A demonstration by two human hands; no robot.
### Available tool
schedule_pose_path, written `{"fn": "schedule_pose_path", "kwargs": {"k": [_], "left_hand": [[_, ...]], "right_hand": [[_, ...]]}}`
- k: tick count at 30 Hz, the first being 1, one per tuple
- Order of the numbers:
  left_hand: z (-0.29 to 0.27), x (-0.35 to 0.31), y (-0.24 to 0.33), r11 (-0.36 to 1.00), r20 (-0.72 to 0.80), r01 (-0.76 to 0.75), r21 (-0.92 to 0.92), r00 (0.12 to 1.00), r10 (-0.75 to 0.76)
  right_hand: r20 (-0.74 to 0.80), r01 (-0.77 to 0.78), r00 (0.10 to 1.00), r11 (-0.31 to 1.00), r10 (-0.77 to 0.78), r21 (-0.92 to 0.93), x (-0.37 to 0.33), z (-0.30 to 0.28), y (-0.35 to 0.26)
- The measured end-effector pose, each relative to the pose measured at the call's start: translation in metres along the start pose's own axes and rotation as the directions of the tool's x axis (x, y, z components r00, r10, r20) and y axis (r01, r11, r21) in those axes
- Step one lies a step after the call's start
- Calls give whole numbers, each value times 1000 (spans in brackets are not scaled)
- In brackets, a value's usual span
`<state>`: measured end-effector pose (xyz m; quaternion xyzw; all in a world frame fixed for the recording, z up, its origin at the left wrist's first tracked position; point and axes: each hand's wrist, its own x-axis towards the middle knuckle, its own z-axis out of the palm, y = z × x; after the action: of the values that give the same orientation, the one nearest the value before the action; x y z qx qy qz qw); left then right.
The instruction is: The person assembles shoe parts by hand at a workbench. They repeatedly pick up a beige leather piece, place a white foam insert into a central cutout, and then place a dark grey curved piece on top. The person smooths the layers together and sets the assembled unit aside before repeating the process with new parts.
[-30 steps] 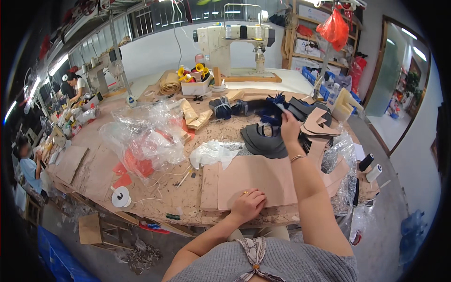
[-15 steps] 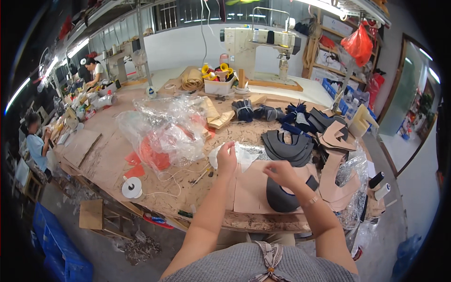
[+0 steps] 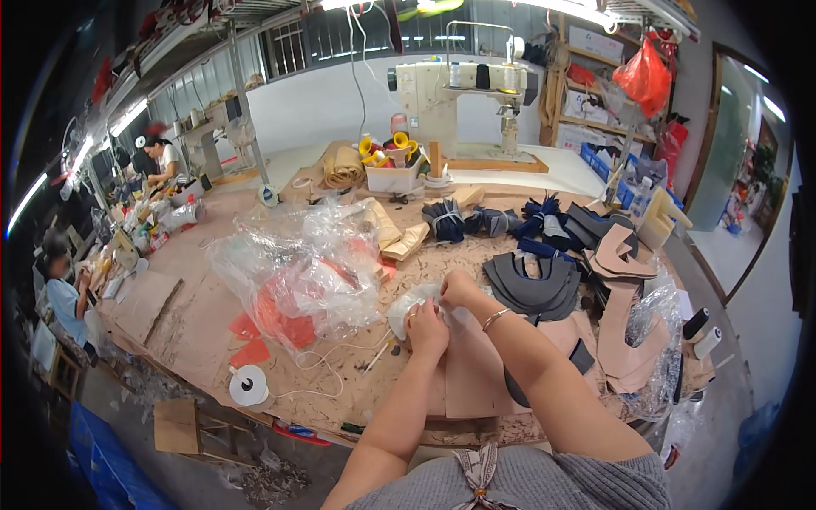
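Close together over the middle of the worktable (image 3: 200, 272), both my hands are at a thin, whitish, crumpled sheet (image 3: 403, 316). Its material, plastic or paper, I cannot make out. My left hand (image 3: 427, 333) is closed, fingertips pinching the sheet. Just beyond it, my right hand (image 3: 460, 291) is closed too, fingers bent down onto the same sheet and partly hidden. A flat tan sheet (image 3: 476, 378) lies below my hands. On it, mostly covered by my right forearm, rests a dark grey curved piece (image 3: 515, 389). A stack of dark grey U-shaped pieces (image 3: 531, 287) sits to the right.
Clear plastic wrap with red pieces (image 3: 293, 285) lies left, near a white spool (image 3: 248, 386). Tan cut pieces (image 3: 627, 348) and thread cones (image 3: 705, 342) are at right. Behind stand a tub (image 3: 393, 177) and a sewing machine (image 3: 425, 102). Two people work far left.
My right hand has moved left and forward to meet the left hand at the whitish sheet. My left hand has come down from its raised position. The whole view has shifted slightly.
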<state>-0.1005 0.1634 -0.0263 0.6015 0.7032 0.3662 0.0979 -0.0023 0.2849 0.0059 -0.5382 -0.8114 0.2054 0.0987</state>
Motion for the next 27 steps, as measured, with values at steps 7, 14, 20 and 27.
{"fn": "schedule_pose_path", "kwargs": {"k": [7, 14, 20, 27], "left_hand": [[-14, 6, 1, 996, -334, -88, 11, 939, 87], [-109, -14, 41, 847, -69, -129, -515, 992, 109], [-107, -43, 74, 376, 30, -4, -927, 996, 85], [-100, -78, 73, 589, -127, -215, -779, 974, 188]], "right_hand": [[-96, 143, 989, 829, -108, 541, -61, -46, -16], [-182, 562, 826, 800, -533, 210, -146, -135, -49], [-550, 463, 524, 759, -651, -458, -209, -118, -71], [-685, 534, 422, 773, -594, -341, -237, -95, -55]]}}
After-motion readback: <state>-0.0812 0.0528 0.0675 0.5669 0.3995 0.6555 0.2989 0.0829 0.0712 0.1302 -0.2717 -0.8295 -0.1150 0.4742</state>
